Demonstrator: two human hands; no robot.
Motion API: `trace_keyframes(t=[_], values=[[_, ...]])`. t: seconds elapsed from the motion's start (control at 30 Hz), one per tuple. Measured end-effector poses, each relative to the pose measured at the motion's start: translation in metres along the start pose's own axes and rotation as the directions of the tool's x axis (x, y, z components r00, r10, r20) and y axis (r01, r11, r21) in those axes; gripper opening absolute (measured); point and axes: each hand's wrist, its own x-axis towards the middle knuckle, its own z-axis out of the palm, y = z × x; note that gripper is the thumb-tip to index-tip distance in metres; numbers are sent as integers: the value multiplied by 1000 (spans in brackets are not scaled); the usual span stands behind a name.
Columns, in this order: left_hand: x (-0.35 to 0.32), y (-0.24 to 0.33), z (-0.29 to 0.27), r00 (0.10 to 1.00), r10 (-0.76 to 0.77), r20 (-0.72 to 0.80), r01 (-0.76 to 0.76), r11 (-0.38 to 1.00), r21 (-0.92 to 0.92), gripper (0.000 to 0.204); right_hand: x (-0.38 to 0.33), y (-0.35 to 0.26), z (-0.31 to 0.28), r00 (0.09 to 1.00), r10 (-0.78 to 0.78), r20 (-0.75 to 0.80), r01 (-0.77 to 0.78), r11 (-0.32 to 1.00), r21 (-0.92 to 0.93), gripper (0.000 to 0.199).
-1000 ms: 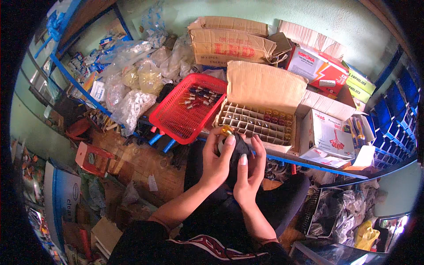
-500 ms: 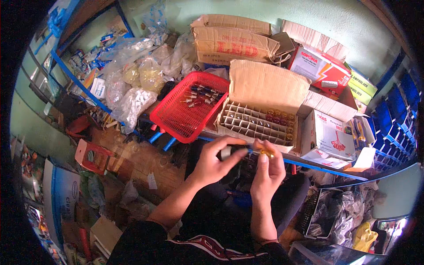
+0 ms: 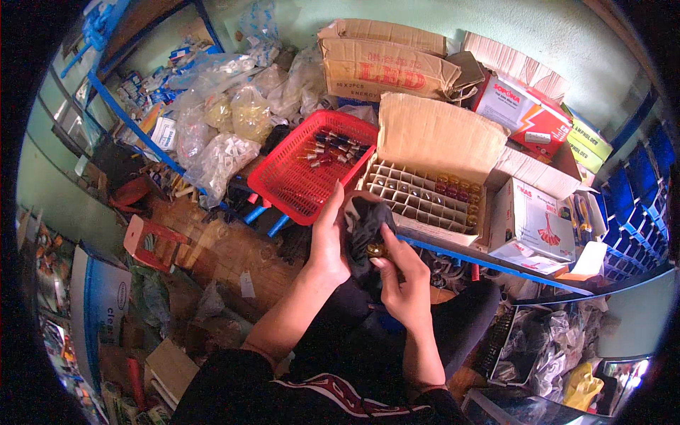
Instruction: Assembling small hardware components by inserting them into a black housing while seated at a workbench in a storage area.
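A black cloth (image 3: 365,225) is bunched in my left hand (image 3: 327,248), whose palm and thumb stand along its left side. From the right, my right hand (image 3: 409,280) pinches a small amber light bulb (image 3: 376,250) against the cloth; part of the bulb is hidden by fingers and fabric. Beyond my hands is a red plastic basket (image 3: 283,183) with several small coloured bulbs lying at its far end. To its right stands an open carton (image 3: 439,131) divided into cells, some of them holding amber and red bulbs.
Clear plastic bags (image 3: 223,159) of small parts crowd the bench at left. Cartons (image 3: 382,67) stand behind, and a white box (image 3: 535,219) sits at right. A blue metal edge (image 3: 496,269) runs along the bench front. A red stool (image 3: 149,242) is on the floor.
The black cloth has come up and spread between my hands, and the amber bulb has moved left and against it. My right hand has shifted left and lower. The view has shifted slightly.
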Motion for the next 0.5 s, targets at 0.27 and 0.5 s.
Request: trace_keyframes(t=[0.27,0.5], values=[[1,3,-20,827,111,551,-119,993,-21,26,-9,8,3,949,206,-238,-158,965,208,20],[-13,8,-24,891,-307,336,70,822,565,46,-6,14,-5,924,-3,-382,21,999,41,20]])
